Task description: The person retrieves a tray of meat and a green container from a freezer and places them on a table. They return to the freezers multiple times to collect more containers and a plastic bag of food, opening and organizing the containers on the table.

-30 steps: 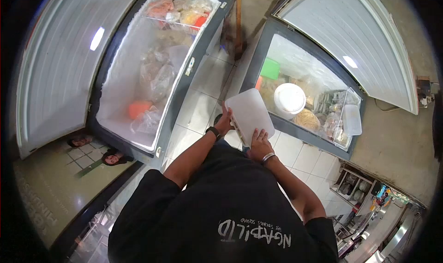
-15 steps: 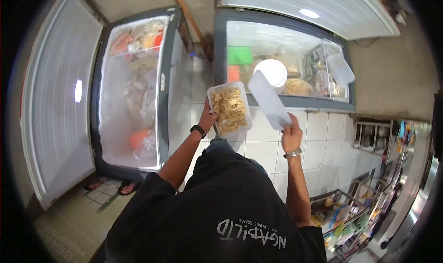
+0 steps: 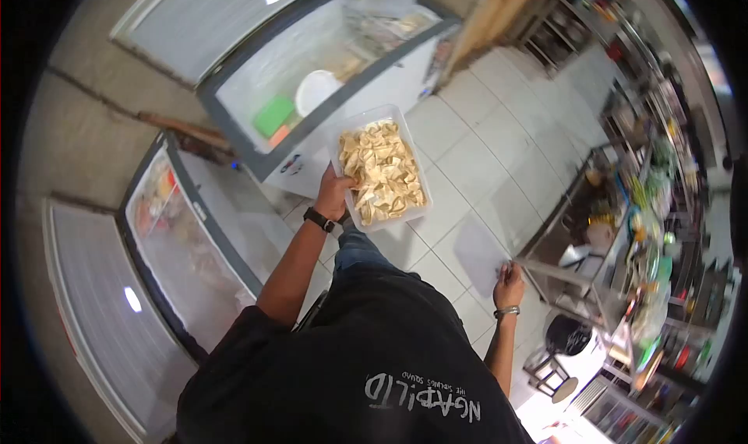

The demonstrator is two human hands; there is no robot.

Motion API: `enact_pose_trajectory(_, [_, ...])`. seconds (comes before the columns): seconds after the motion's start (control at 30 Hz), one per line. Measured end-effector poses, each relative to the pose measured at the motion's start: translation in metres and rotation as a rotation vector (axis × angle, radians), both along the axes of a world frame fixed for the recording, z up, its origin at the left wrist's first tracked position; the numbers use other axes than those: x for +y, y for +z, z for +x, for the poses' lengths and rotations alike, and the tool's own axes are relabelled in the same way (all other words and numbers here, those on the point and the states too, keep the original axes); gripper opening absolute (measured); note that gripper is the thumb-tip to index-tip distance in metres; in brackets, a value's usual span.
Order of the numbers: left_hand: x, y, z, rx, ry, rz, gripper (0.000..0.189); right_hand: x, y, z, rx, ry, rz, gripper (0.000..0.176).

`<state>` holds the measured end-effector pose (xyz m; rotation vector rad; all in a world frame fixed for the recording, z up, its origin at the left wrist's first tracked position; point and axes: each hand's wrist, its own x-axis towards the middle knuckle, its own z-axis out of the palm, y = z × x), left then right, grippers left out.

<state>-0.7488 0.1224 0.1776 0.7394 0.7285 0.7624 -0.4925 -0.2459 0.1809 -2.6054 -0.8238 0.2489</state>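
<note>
Tub: we held a clear tub (image 3: 425,187) of pale crisps (image 3: 378,167), uncovered and level, reaching out beyond our left fingers.
Left hand: our left hand (image 3: 335,191) was closed on the tub's near rim, with a black watch (image 3: 318,220) on that wrist.
Lid: the flat translucent lid (image 3: 477,251) hung just above our right fingertips, well apart from the tub.
Right hand: our right hand (image 3: 508,276) pinched the lid's lower edge, with a bracelet (image 3: 506,311) at the wrist.
Freezer: an open chest freezer (image 3: 389,82) stood just past our left fingers, with a white round cover (image 3: 315,91) and a green box (image 3: 274,115) inside.
Floor: white tiles (image 3: 475,144) lay beneath both hands.
</note>
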Motion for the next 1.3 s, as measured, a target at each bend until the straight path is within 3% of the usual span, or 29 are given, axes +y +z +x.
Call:
enact_pose_trajectory(0.1, [-0.052,0.018,0.061,0.048,-0.102,0.026,0.063,-0.095,-0.018,-0.013,0.031,-0.170,-0.005,0.021])
enact_pose_trajectory(0.2, [-0.102,0.036,0.112,-0.060,-0.332,0.010,0.066,-0.161,-0.023,-0.034,-0.003,-0.276,0.036,0.018])
enact_pose_trajectory(0.43, [-0.187,0.073,0.198,-0.028,-0.679,-0.057,0.066,-0.243,-0.046,-0.068,-0.007,-0.571,0.076,0.016])
enact_pose_trajectory(0.77, [-0.242,0.096,0.247,-0.090,-0.890,0.130,0.070,-0.254,-0.067,-0.112,0.081,-0.857,0.098,0.021])
enact_pose_trajectory(1.3, [-0.224,0.110,0.228,-0.036,-0.814,0.404,0.067,-0.229,-0.059,-0.100,0.064,-0.799,0.101,0.019])
